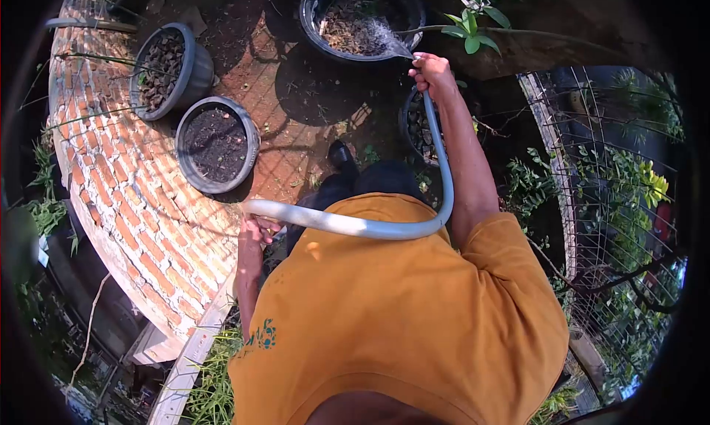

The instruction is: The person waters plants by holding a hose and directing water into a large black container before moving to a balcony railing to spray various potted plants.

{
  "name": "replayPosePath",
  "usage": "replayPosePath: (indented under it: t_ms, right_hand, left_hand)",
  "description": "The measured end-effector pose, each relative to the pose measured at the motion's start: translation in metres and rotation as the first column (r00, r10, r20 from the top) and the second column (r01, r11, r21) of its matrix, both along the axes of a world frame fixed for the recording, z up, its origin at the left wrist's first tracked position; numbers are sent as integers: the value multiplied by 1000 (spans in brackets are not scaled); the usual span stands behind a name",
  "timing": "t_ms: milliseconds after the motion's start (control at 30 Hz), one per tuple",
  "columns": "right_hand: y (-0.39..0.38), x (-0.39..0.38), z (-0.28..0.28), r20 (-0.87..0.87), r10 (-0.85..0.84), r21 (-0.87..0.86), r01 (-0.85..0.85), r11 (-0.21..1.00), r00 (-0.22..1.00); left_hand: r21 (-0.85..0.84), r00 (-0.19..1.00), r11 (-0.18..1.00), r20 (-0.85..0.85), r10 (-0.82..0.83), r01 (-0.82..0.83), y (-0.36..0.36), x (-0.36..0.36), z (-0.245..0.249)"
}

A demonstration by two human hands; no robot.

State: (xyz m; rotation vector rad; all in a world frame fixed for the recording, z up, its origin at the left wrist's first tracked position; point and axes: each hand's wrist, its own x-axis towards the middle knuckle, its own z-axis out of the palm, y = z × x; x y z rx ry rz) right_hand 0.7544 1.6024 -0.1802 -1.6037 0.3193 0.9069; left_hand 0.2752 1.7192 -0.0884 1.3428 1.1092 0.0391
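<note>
My right hand (435, 74) is closed round the front end of a pale grey garden hose (444, 162). Water (384, 37) sprays from that end into a large black plant pot (309, 20), which holds soil and brown bits. From there the hose curves back across my front towards the left. Its far bend lies over my left hand (257, 230), where the fingers curl against the hose and are partly hidden under it. To the left of the hose stands a round grey pot (249, 161) with dark soil.
Another pot (194, 74) with brown chunks stands upper left, on a curved brick surface (140, 203). A darker pot (408, 129) is partly hidden behind my right forearm. Leafy stems (471, 33) hang near the hose's tip. A wire fence (599, 196) runs along the right.
</note>
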Motion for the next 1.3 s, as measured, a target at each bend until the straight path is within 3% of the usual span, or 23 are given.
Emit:
replayPosePath:
  t_ms: [133,167,267,300,500,667,833,867,933,1033,1133,1200,1300]
  right_hand:
    - [24,12,-17,-103,17,67,-10,998,995]
    - [26,14,-22,-107,24,100,-13,995,994]
    - [34,23,-31,-155,-21,135,42,990,988]
    - [38,26,-29,-144,-34,121,52,991,989]
    - [80,59,-48,-120,-106,135,122,983,987]
    - [139,102,-75,-216,-136,120,164,979,967]
    - [162,115,-76,-233,-144,68,164,984,962]
    - [161,118,-78,-238,-169,51,186,981,957]
    - [161,126,-82,-246,-200,29,214,976,948]
    - [150,131,-82,-254,-244,-26,246,969,936]
    - [145,137,-83,-235,-228,23,240,971,945]
    - [154,141,-69,-227,-320,-67,313,947,920]
    - [156,145,-72,-281,-358,-26,366,930,890]
  left_hand:
    - [-5,989,989,6,146,-146,19,6,25]
    - [-11,967,974,118,225,-225,23,4,20]
    - [-144,959,972,189,212,-186,47,10,24]
    - [-179,938,953,205,280,-245,51,21,28]
    - [-213,938,916,-2,347,-340,107,80,33]
    - [-93,891,904,-238,387,-418,168,156,61]
    - [-170,942,941,-222,253,-293,240,215,70]
    - [-62,930,958,-267,254,-279,246,230,76]
    - [-79,955,961,-161,250,-265,271,236,69]
    - [-21,967,975,-133,216,-221,290,274,81]
    - [-61,986,986,-72,153,-157,309,299,71]
    - [-51,992,995,-102,76,-82,319,318,71]
    - [28,995,998,-79,64,-62,342,341,80]
